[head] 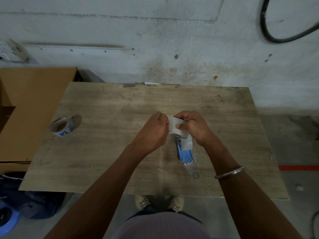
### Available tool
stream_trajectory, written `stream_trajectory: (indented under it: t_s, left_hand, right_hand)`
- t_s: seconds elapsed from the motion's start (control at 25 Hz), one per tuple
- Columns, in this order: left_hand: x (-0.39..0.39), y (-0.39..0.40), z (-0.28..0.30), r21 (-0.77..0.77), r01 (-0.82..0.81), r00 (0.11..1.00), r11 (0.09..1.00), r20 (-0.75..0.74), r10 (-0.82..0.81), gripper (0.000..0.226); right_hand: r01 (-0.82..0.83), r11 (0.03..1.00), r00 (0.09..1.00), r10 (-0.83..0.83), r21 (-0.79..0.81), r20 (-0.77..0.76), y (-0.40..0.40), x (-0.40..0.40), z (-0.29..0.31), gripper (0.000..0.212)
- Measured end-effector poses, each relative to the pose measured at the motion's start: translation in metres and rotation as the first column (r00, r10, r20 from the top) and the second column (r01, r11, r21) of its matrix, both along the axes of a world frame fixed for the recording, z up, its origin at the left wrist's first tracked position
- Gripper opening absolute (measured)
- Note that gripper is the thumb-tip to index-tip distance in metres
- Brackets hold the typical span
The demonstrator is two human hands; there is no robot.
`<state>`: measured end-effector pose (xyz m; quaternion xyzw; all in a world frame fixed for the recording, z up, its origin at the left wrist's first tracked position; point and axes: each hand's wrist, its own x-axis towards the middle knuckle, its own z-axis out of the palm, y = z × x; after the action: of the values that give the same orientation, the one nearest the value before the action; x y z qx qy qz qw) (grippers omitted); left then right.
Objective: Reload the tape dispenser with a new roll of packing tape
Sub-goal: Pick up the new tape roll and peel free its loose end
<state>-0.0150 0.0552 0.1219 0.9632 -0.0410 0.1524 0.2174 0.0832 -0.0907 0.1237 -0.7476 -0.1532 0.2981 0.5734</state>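
Head view, looking down on a wooden worktop (107, 152) set against a stained wall. Both hands raised together over the middle of the worktop, working a roll of clear packing tape (177, 127). Right hand (193, 126) wrapped round the roll, thumb laid across its face, fingers curled behind. Left hand (153, 133) closed at the roll's left edge, fingertips pinched there, probably picking at or pulling the free end of the tape; the exact contact hidden by the knuckles.

Just below the roll, a blue tape dispenser (185, 155) showing between the wrists, partly covered by the roll and the right hand. Unclear whether the roll already sits on the dispenser's hub or is only held over it. A crinkled scrap of clear film (191, 167) lying on the worktop right beside the dispenser's near end.

Off at the left side of the worktop, well apart from the hands, a nearly spent roll (61, 126) with blue print, lying alone: likely the old one, already out.

Judged progress: old roll removed, new roll in hand, tape end being started. Left to do, seemingly: seating confirmed, tape threaded through to the cutter.

Cardboard box (34, 109) beside the worktop on the left.
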Motion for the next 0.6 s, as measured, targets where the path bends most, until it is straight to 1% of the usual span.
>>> stream_trajectory:
  t_s: [0.04,0.08,0.12,0.16,0.2,0.24,0.28,0.32,0.36,0.4,0.48,0.56,0.6]
  left_hand:
    - [0.0,-0.001,-0.001,0.042,0.028,0.999,0.999,0.027,-0.03,0.011]
    - [0.0,-0.001,0.001,0.055,0.039,0.999,0.998,0.0,-0.04,0.008]
    - [0.002,-0.002,0.002,0.05,0.015,0.999,0.999,-0.037,-0.014,0.002]
    - [0.002,-0.002,0.004,0.044,-0.027,0.994,0.999,-0.104,0.031,0.005]
    - [0.002,-0.001,0.003,0.045,-0.049,0.991,0.998,-0.125,0.054,0.008]
    - [0.003,-0.001,0.001,0.051,-0.043,0.994,0.998,-0.1,0.048,0.006]
    - [0.003,0.001,-0.002,0.024,-0.044,0.997,0.999,-0.056,0.046,0.002]
    - [0.004,0.004,-0.003,-0.031,-0.082,0.996,0.996,-0.03,0.081,0.004]
    - [0.006,0.009,-0.006,-0.099,-0.133,0.991,0.986,-0.034,0.13,0.004]
    - [0.008,0.014,-0.008,-0.166,-0.184,0.982,0.969,-0.069,0.174,0.004]
    - [0.007,0.022,-0.01,-0.321,-0.225,0.973,0.92,-0.115,0.198,0.007]
    - [0.004,0.022,-0.005,-0.506,-0.193,0.98,0.84,-0.143,0.14,0.025]
    - [0.003,0.021,-0.003,-0.555,-0.163,0.983,0.816,-0.164,0.085,0.034]
  right_hand:
    - [-0.006,1.0,1.0,0.006,0.007,-0.006,0.0,0.001,0.0,0.027]
    - [-0.009,1.0,1.0,0.009,0.011,-0.009,0.0,0.001,0.0,0.028]
    - [-0.015,1.0,1.0,0.015,0.007,-0.008,0.0,0.002,-0.001,0.028]
    - [-0.023,1.0,1.0,0.023,-0.001,-0.004,0.0,0.003,-0.001,0.028]
    - [-0.033,0.999,0.999,0.033,-0.004,-0.003,0.0,0.003,-0.002,0.028]
    - [-0.045,0.999,0.999,0.045,0.005,-0.008,0.0,0.003,-0.002,0.028]
    - [-0.057,0.998,0.998,0.057,0.024,-0.019,-0.001,0.002,-0.002,0.028]
    - [-0.063,0.997,0.997,0.065,0.046,-0.034,-0.001,0.001,-0.002,0.027]
    - [-0.064,0.996,0.997,0.067,0.064,-0.046,-0.001,0.001,-0.003,0.028]
    - [-0.06,0.995,0.997,0.064,0.074,-0.049,-0.002,0.001,-0.004,0.029]
    - [-0.053,0.994,0.998,0.057,0.095,-0.036,-0.004,0.003,-0.005,0.029]
    - [-0.063,0.99,0.997,0.067,0.129,-0.025,-0.006,0.004,-0.007,0.029]
    - [-0.077,0.987,0.997,0.08,0.142,-0.015,-0.006,0.005,-0.007,0.03]
